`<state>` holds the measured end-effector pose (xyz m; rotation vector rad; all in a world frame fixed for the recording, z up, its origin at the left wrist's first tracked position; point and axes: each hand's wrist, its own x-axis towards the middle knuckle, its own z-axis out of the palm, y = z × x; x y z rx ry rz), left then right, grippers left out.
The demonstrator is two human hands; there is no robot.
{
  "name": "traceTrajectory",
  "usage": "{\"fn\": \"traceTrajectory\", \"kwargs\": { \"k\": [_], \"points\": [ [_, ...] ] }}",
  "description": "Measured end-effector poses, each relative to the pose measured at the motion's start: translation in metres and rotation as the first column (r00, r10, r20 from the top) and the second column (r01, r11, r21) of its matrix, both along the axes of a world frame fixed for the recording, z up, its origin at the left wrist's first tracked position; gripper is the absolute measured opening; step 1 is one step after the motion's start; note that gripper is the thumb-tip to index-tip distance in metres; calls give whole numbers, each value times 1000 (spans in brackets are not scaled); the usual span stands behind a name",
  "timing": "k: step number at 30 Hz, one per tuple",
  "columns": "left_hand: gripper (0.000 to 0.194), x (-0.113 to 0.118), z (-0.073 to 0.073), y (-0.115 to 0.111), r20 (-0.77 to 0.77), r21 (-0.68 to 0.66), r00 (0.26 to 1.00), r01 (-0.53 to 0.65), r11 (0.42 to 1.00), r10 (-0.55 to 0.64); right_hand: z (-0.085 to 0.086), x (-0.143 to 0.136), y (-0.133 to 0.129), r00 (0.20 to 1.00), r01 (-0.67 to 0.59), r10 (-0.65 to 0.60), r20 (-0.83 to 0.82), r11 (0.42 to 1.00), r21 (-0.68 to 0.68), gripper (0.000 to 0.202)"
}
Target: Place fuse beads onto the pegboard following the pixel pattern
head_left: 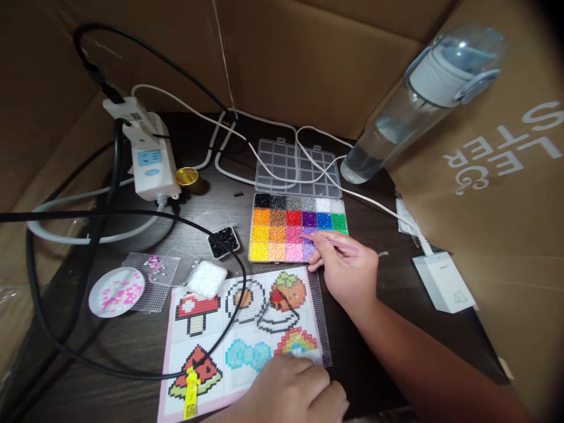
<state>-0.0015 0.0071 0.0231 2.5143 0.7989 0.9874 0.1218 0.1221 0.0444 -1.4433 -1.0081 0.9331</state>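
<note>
My right hand (346,267) holds pink tweezers (328,241), whose tip reaches into the purple and pink compartments of the bead box (298,227). My left hand (293,390) rests, fingers curled, on the lower right of the pattern sheet (240,335), which shows a mushroom, an egg, a fruit, a rainbow and a watermelon. A clear pegboard (317,311) lies over the sheet's right part. The bead box's open lid (296,168) lies flat behind it.
A small tray of black beads (224,241) and one of white beads (207,278) sit left of the box. A white dish with pink beads (116,291), a power strip (147,154), cables, a white charger (445,281) and a clear water bottle (418,100) surround them. Cardboard walls enclose the table.
</note>
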Motion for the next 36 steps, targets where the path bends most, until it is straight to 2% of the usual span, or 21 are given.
{"fn": "traceTrajectory", "kwargs": {
  "k": [13,25,31,36],
  "points": [
    [40,-2,1,0,-4,-2,1000,4,1000,-4,4,2,-1,1000,-17,17,1,1000,-14,16],
    [39,-1,-1,-1,-3,10,1000,-8,1000,8,8,4,-3,999,35,-34,-19,998,48,15],
    [40,-1,-5,-1,9,17,1000,-13,1000,13,26,32,-4,985,145,-156,68,980,139,19],
    [39,-1,-4,0,31,11,999,-11,1000,11,31,61,-15,969,171,-180,170,983,65,24]
  ]
}}
